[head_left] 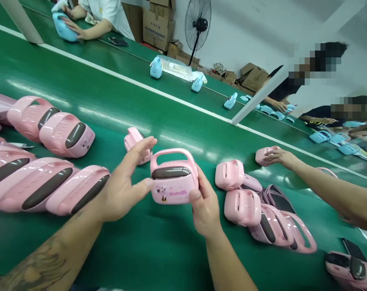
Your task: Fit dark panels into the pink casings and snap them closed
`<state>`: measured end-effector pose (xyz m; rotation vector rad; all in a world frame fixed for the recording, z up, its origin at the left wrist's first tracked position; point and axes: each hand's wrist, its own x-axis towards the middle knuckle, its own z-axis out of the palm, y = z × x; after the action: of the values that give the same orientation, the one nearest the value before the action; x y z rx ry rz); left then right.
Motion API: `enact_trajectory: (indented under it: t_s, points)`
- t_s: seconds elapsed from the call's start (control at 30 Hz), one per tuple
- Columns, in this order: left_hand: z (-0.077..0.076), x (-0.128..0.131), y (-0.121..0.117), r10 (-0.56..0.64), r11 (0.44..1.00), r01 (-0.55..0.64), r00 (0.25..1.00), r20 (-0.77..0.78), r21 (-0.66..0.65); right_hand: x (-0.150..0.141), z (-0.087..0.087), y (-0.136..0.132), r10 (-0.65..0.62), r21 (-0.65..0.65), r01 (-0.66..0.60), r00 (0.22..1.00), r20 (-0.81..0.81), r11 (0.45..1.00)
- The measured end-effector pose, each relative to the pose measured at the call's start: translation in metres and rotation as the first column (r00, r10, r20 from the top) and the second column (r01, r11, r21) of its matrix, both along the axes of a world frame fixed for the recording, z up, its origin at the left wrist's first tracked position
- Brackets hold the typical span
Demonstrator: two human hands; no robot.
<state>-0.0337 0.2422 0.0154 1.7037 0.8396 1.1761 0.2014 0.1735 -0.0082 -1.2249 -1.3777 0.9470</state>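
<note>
Fingers (203, 189) grip pink case (174, 190); its script (170, 193) illegible.

I have one head-worn camera, angled forward and down, with the left hand (122, 182) and right hand (205, 204) close by at 6 o'clock.

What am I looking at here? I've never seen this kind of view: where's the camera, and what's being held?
This is one view from a camera worn on a person's head, looking down at their bare hands. The right hand grips a pink case with a handle, and the open left hand is right beside it. More pink cases lie on the green belt. At right, a co-worker's hand rests on another case. Blue cases lie on a farther belt.
</note>
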Motion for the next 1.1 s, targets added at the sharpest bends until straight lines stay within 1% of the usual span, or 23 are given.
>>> enact_trajectory:
  t_s: [0.03, 0.07, 0.1, 0.17, 0.23, 0.3, 0.37, 0.47, 0.57, 0.6, 0.67, 0.73, 0.8, 0.87, 0.97, 1.1]
  points:
    - [0.008, -0.008, -0.009, 0.021, 0.996, -0.003, 0.979, -0.204, 0.087, 0.007, 0.001, -0.010, 0.036, -0.003, -0.036, 0.999, 0.031, 0.999]
    - [0.015, -0.015, -0.020, 0.029, 0.989, 0.023, 0.935, -0.354, 0.143, 0.012, 0.003, -0.019, 0.087, -0.004, -0.087, 0.994, 0.065, 0.996]
    - [0.019, -0.020, -0.031, 0.007, 0.984, 0.075, 0.889, -0.458, 0.160, 0.016, 0.006, -0.026, 0.147, -0.003, -0.147, 0.983, 0.115, 0.989]
    - [0.020, -0.025, -0.052, -0.056, 0.979, 0.157, 0.822, -0.567, 0.131, 0.018, 0.010, -0.037, 0.259, -0.004, -0.266, 0.934, 0.245, 0.964]
    - [0.013, -0.026, -0.068, -0.105, 0.982, 0.177, 0.790, -0.605, 0.062, 0.015, 0.013, -0.043, 0.343, -0.024, -0.354, 0.884, 0.318, 0.935]
    - [0.003, -0.025, -0.077, -0.139, 0.987, 0.158, 0.768, -0.625, -0.025, 0.010, 0.014, -0.045, 0.409, -0.070, -0.409, 0.855, 0.319, 0.910]
    - [-0.003, -0.025, -0.080, -0.201, 0.980, 0.155, 0.748, -0.632, -0.127, 0.005, 0.013, -0.047, 0.451, -0.126, -0.434, 0.845, 0.288, 0.892]
    - [-0.003, -0.024, -0.081, -0.277, 0.952, 0.126, 0.739, -0.614, -0.278, -0.001, 0.013, -0.052, 0.476, -0.199, -0.438, 0.851, 0.221, 0.877]
    - [0.002, -0.021, -0.082, -0.302, 0.913, 0.059, 0.764, -0.570, -0.404, -0.005, 0.015, -0.057, 0.481, -0.315, -0.420, 0.865, 0.145, 0.851]
    - [0.003, -0.021, -0.082, -0.316, 0.896, 0.059, 0.780, -0.540, -0.440, -0.007, 0.017, -0.059, 0.475, -0.361, -0.405, 0.870, 0.128, 0.840]
    - [0.004, -0.019, -0.083, -0.344, 0.867, 0.088, 0.817, -0.463, -0.490, -0.009, 0.020, -0.061, 0.461, -0.431, -0.373, 0.879, 0.118, 0.822]
    - [0.003, -0.018, -0.082, -0.370, 0.846, 0.128, 0.840, -0.397, -0.518, -0.010, 0.023, -0.063, 0.459, -0.462, -0.358, 0.880, 0.124, 0.812]
    - [0.001, -0.016, -0.082, -0.376, 0.847, 0.153, 0.849, -0.371, -0.509, -0.010, 0.026, -0.063, 0.473, -0.474, -0.363, 0.871, 0.133, 0.802]
    - [-0.004, -0.013, -0.081, -0.359, 0.870, 0.160, 0.854, -0.376, -0.467, -0.008, 0.026, -0.062, 0.487, -0.479, -0.374, 0.863, 0.133, 0.794]
    - [-0.013, -0.010, -0.083, -0.305, 0.919, 0.156, 0.865, -0.399, -0.363, -0.006, 0.023, -0.063, 0.488, -0.470, -0.388, 0.866, 0.108, 0.793]
    - [-0.027, -0.009, -0.087, -0.222, 0.969, 0.154, 0.887, -0.405, -0.194, -0.003, 0.016, -0.066, 0.501, -0.437, -0.421, 0.862, 0.079, 0.795]
